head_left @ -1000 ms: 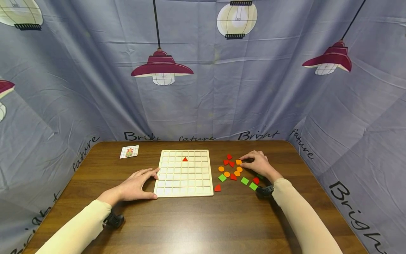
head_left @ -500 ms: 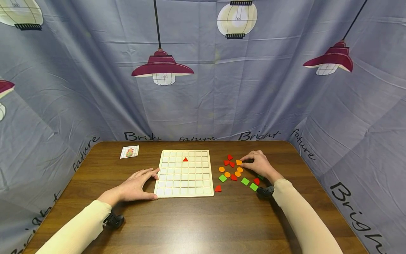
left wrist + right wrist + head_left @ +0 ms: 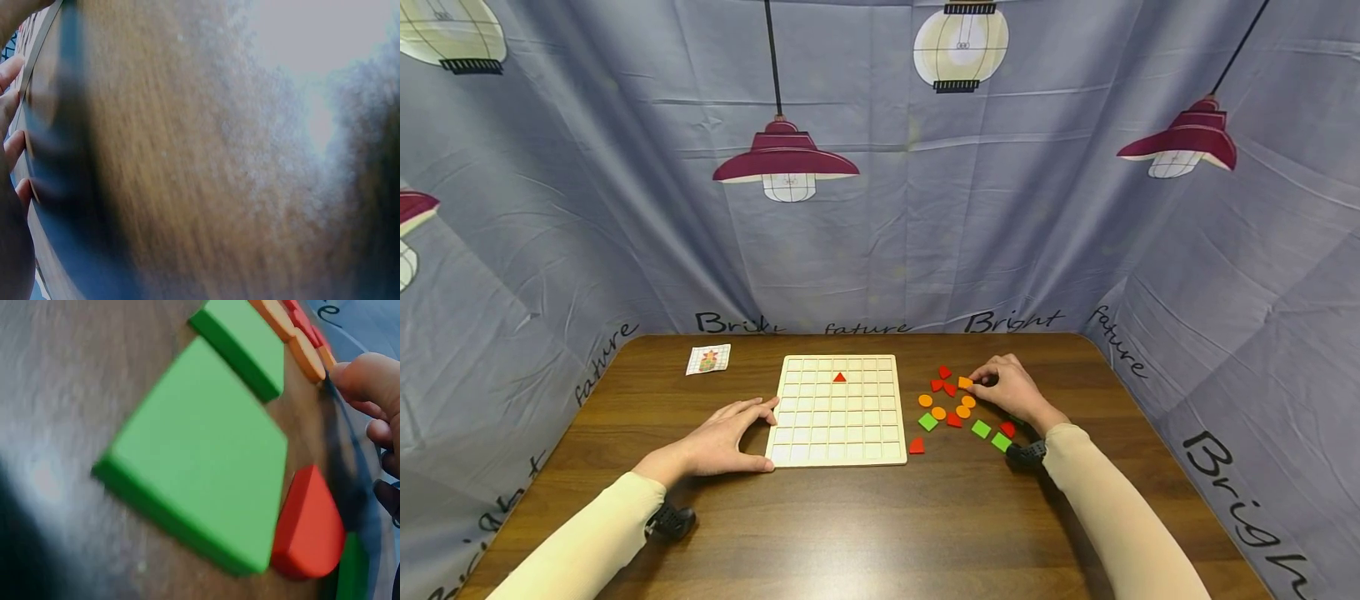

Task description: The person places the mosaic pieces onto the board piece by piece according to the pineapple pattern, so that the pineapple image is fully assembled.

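In the head view my left hand rests at the left edge of a pale wooden grid board, thumb at its near corner and fingertips higher along that edge. One red triangle sits in a cell near the board's far side. To the right, my right hand pinches an orange square piece between thumb and index finger at its right edge. In the right wrist view the thumb partly hides that piece. The left wrist view shows left fingertips against the board's edge.
Loose red, orange and green pieces lie between the board and my right hand, including a green square, an orange disc and a red piece. A patterned card lies at the table's back left. A curtain hangs behind the table.
My right thumb and index finger have closed slightly at the orange square, which has turned a little. My left hand and the board stay in place; the view shifts slightly.
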A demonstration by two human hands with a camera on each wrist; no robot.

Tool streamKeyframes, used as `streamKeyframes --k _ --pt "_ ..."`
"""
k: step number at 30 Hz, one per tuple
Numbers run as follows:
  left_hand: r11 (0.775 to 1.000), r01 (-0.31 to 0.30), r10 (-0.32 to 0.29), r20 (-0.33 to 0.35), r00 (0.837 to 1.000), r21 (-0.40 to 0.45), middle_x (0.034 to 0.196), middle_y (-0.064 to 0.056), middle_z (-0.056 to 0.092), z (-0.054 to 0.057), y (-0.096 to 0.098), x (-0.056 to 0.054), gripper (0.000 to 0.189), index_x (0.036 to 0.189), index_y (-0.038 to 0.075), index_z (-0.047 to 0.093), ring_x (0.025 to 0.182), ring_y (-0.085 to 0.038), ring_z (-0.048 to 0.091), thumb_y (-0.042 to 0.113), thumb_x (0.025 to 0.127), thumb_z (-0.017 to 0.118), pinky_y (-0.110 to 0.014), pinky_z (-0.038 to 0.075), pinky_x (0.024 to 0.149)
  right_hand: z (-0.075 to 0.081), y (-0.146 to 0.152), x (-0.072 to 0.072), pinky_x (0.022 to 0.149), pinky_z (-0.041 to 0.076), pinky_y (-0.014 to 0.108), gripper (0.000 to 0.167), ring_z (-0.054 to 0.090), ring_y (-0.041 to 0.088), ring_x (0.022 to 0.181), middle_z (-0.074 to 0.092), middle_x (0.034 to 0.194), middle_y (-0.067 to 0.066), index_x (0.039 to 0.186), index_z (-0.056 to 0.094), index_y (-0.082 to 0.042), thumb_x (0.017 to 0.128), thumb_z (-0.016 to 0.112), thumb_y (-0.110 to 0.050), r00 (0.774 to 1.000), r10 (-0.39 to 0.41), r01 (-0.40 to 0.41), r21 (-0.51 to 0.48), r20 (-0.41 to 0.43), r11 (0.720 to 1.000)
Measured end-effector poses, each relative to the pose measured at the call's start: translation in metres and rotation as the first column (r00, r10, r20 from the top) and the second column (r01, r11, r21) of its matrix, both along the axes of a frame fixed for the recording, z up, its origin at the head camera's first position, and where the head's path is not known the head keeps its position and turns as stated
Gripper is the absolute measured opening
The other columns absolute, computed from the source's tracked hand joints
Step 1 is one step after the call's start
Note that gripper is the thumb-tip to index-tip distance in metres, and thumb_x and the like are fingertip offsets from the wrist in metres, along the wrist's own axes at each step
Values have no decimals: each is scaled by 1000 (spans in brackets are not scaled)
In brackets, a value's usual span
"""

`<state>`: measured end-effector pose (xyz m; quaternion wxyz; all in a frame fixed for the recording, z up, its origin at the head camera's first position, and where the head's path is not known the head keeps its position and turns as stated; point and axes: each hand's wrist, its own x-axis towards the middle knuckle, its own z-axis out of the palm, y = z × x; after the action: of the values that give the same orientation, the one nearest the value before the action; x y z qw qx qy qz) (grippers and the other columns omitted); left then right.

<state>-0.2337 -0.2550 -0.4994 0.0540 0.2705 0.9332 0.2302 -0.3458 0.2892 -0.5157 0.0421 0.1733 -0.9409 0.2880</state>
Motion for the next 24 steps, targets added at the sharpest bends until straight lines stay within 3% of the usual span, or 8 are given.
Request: streamKeyframes --k 5,15,24 --pt "1000 -2 2 4 1000 -4 164 -6 35 1 0 0 63 124 27 56 148 -39 31 68 80 75 -68 25 113 10 -13 1 86 39 39 18 45 21 104 59 90 -3 99 78 -19 88 81 -32 1000 4 -5 -59 -14 998" --pt "1000 -6 6 20 1000 -7 164 -6 35 3 1 -1 61 122 28 56 148 -40 31 66 79 77 -67 25 114 32 -80 -2 81 42 38 19 44 17 98 62 96 -10 102 79 -24 88 81 -35 989 142 -144 -58 -29 988" --pt "1000 -2 2 26 1000 -3 164 -7 35 3 0 0 60 121 27 56 148 -39 31 66 80 76 -67 24 114 34 -131 -4 84 44 35 16 45 13 99 61 98 -14 101 78 -28 88 81 -36 976 219 -218 -41 12 975"
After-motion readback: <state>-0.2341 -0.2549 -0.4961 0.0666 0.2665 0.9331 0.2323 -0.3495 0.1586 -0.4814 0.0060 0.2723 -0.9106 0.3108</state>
